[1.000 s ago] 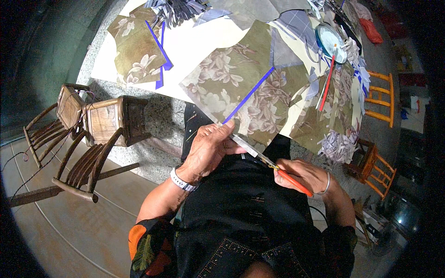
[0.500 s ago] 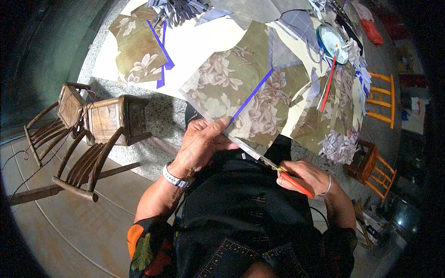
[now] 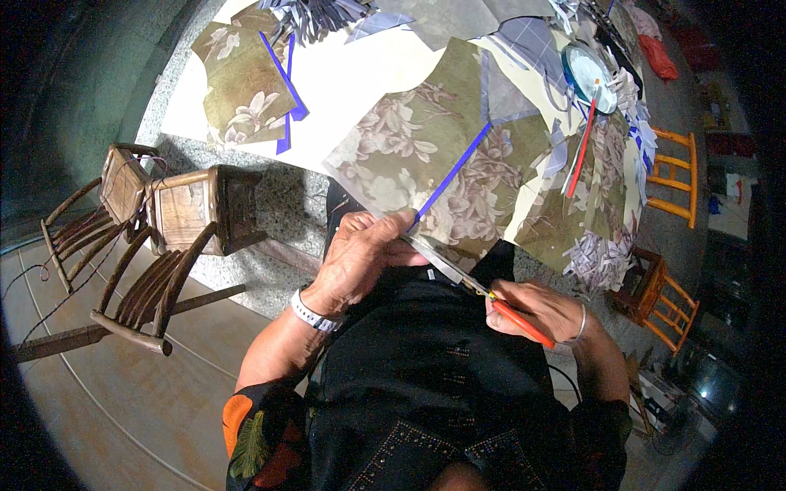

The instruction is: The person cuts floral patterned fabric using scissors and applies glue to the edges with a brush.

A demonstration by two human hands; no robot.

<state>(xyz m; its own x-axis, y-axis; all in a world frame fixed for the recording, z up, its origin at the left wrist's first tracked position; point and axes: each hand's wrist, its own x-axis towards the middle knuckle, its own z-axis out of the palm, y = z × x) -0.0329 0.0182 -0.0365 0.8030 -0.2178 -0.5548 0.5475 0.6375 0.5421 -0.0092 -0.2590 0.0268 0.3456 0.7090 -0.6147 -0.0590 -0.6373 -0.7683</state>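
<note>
My left hand (image 3: 364, 262) pinches the lower-left edge of an olive floral fabric piece (image 3: 393, 131) beside a narrow blue strip (image 3: 454, 172) that runs up across it to a grey checked triangle (image 3: 508, 90). My right hand (image 3: 532, 315) is closed on red-handled scissors (image 3: 512, 315). Their metal blades lie along the fabric's lower edge, reaching to my left fingers; whether they are cutting is unclear.
A table (image 3: 315, 74) holds another floral piece with blue strips (image 3: 241, 90), shredded offcuts (image 3: 594, 254), a round dish (image 3: 585, 74) and a red stick (image 3: 581, 151). Wooden chairs (image 3: 180, 213) stand at left, orange ones (image 3: 671, 172) at right.
My left hand has shifted slightly leftward along the fabric edge, still pinching it. The scissors and my right hand have moved very little.
</note>
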